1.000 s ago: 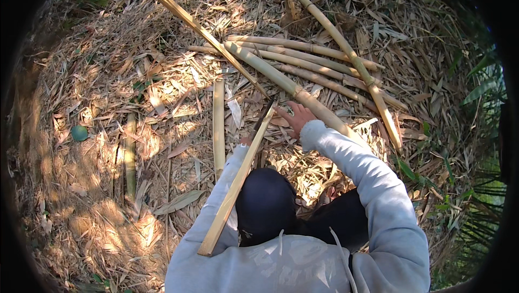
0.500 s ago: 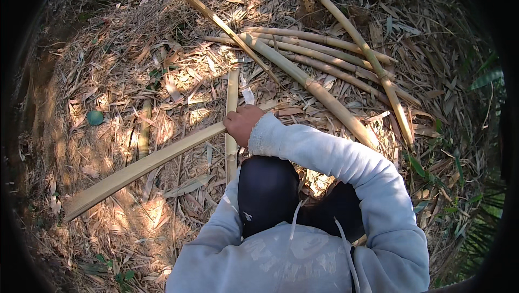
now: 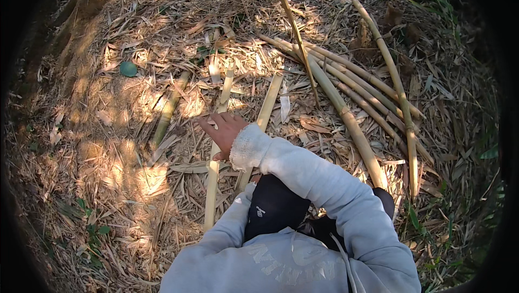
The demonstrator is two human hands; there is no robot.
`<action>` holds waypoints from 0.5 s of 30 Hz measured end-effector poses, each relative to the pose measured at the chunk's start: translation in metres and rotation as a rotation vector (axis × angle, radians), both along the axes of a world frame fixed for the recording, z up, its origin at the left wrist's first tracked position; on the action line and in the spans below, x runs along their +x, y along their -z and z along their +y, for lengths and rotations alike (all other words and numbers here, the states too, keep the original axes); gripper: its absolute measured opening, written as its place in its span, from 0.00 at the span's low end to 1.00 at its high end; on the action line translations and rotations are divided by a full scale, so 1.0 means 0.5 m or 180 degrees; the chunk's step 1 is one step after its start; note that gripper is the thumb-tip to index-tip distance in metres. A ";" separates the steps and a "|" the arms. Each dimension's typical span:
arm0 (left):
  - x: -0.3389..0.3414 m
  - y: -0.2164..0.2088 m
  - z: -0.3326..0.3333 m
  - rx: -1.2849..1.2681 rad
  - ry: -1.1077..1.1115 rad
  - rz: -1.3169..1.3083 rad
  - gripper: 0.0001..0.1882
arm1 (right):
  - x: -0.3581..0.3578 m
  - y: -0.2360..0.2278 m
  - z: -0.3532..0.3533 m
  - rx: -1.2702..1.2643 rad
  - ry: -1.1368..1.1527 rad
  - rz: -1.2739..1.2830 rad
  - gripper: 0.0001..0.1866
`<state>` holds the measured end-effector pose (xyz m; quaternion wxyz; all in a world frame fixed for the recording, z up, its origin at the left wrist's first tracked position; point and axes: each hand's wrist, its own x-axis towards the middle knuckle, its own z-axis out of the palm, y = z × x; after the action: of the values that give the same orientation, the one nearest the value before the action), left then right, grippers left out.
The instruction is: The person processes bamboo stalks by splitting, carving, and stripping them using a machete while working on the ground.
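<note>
My right hand (image 3: 226, 135) reaches across in front of my knees, fingers spread and nothing gripped. It is over a pale split bamboo strip (image 3: 212, 187) that lies lengthwise in front of me; whether the palm touches it I cannot tell. A second bamboo strip (image 3: 268, 102) slants just to the right, partly covered by my right wrist and sleeve. My left sleeve (image 3: 231, 218) runs forward beside my left knee, and the left hand is hidden.
Several bamboo poles (image 3: 348, 110) lie fanned out at the right, with a split length (image 3: 294, 25) across their far ends. A curved pole (image 3: 394, 74) lies over them. At the left are a short greenish bamboo piece (image 3: 172, 110) and a round green object (image 3: 128, 69). Dry leaves cover the ground.
My right hand has let go of the long bamboo strip and opened. That strip has swung from slanting leftward to lying lengthwise, left of the other strip. The whole view has shifted.
</note>
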<state>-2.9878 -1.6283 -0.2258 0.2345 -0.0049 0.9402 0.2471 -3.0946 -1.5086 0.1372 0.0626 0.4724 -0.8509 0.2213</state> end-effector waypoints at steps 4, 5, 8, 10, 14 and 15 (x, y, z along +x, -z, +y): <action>0.028 0.023 -0.055 0.0323 -0.0498 0.0138 0.26 | 0.007 0.065 0.116 -0.0788 0.0359 -0.0816 0.23; 0.019 0.027 -0.059 0.0429 -0.0561 0.0252 0.26 | 0.005 0.092 0.158 -0.1143 0.0699 -0.0713 0.18; -0.071 -0.009 -0.028 0.0800 -0.0391 0.0698 0.27 | -0.002 0.195 0.311 -0.0313 0.1957 -0.1703 0.24; -0.181 -0.156 0.058 0.1228 0.0013 0.0500 0.30 | 0.014 0.253 0.372 -0.0185 0.2534 -0.2692 0.31; -0.284 -0.334 0.192 0.1186 0.0902 0.0427 0.28 | 0.034 0.319 0.366 -0.1909 0.3017 -0.4251 0.41; -0.290 -0.391 0.227 0.1265 0.1049 0.0466 0.28 | 0.038 0.296 0.350 -0.2543 0.3188 -0.4481 0.41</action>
<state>-3.1330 -1.5146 -0.0302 0.1992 0.2122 0.8758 0.3849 -3.0758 -1.3337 -0.0110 -0.2199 -0.2451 -0.6583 0.6769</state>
